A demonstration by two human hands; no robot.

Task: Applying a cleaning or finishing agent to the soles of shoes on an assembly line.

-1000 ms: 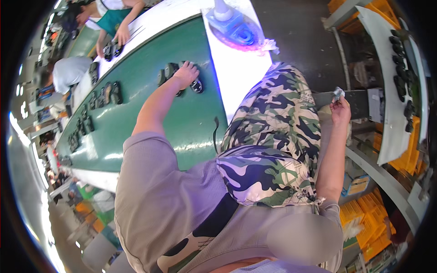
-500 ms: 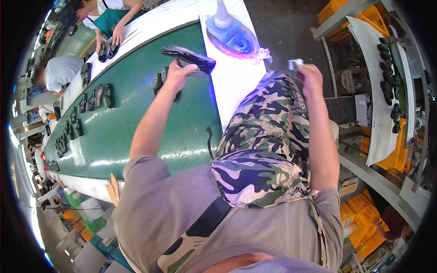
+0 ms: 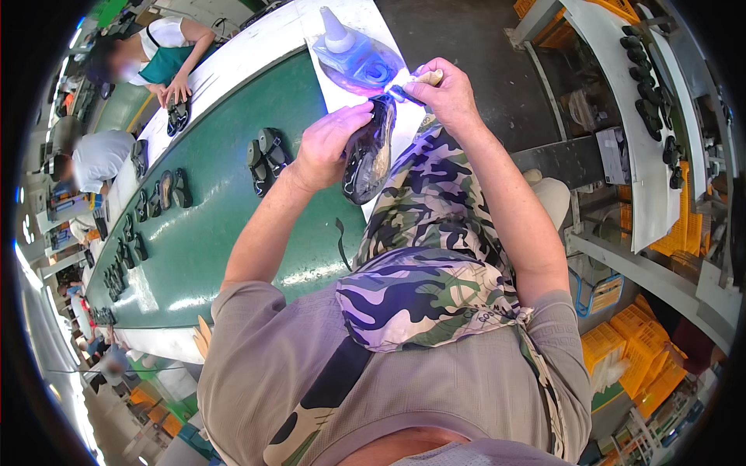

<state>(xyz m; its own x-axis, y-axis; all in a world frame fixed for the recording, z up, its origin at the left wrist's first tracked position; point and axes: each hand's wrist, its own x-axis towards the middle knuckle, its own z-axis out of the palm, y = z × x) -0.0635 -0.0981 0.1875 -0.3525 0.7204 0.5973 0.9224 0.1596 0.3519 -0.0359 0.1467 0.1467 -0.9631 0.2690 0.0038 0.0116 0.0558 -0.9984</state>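
Green table (image 3: 225,225): shiny top, left of the blue container and running back toward me. Looks slick; a dropped shoe could skid.

Camouflage apron (image 3: 420,299): across my lap, on my side of the blue container. Loose folds could snag a shoe edge.

Blue container (image 3: 363,60): my landmark. White cone on it, oval dish (image 3: 330,74) beneath. Both hands are near it; a stray knuckle could tip it.

Pair of dark shoes (image 3: 270,158): on the table, left of the blue container and nearer me. A swing of my left forearm could knock them askew.

Black shoe (image 3: 368,159): just my side of the blue container, one end pointing toward it, pale mottled face turned right. Toe or heel, can't tell.

Left hand (image 3: 332,146): fingers bent over the shoe's left side, thumb unclear. If that grip is one-sided, a push could roll the shoe.

Right hand (image 3: 451,95): right of the blue container, slightly nearer me, fingers pinched on a small tool (image 3: 429,77) with a pale handle. Its dark end sits close to the shoe; glare hides whether they touch. That same glare could mask a slip.
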